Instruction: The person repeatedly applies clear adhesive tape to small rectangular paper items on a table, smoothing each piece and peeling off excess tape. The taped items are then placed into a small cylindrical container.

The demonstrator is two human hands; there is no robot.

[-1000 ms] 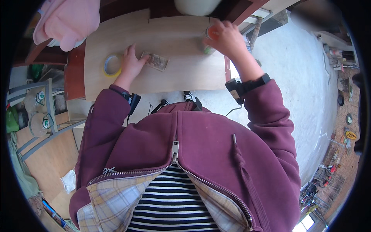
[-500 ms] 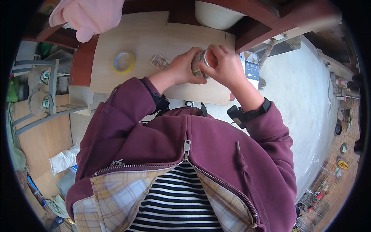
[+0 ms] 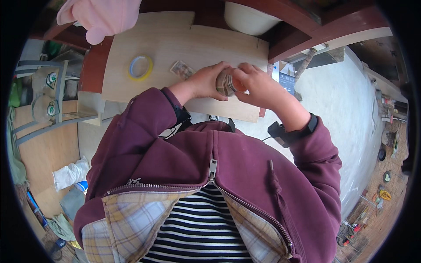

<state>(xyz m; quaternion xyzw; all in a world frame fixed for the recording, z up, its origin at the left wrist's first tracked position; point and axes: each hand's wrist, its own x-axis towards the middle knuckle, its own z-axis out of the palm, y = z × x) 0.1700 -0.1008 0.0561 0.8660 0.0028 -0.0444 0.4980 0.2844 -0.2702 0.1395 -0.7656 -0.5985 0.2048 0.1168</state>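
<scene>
Over the right part of the light wooden board, my left hand (image 3: 206, 81) is wrapped round a clear glass jar (image 3: 224, 84). The jar is tilted, with its mouth toward the right, and something brownish-green shows through the glass. My right hand (image 3: 256, 85) grips the round orange-toned lid (image 3: 239, 83) at the jar's mouth, fingers curled over its edge. Whether the lid is still seated on the rim I cannot tell. Just left of my left hand lies a small printed card or paper stack (image 3: 181, 69).
A yellow tape roll (image 3: 140, 68) lies on the wooden board (image 3: 162, 37). A pink cloth item (image 3: 103, 19) hangs at the far left, a white basin (image 3: 247, 19) stands at the back, and a printed box (image 3: 284, 74) lies beyond my right hand. Grey-framed chairs (image 3: 61, 101) stand left.
My right hand has turned and shifted slightly right and down with the lid. The jar has tipped a little further in my left hand.
</scene>
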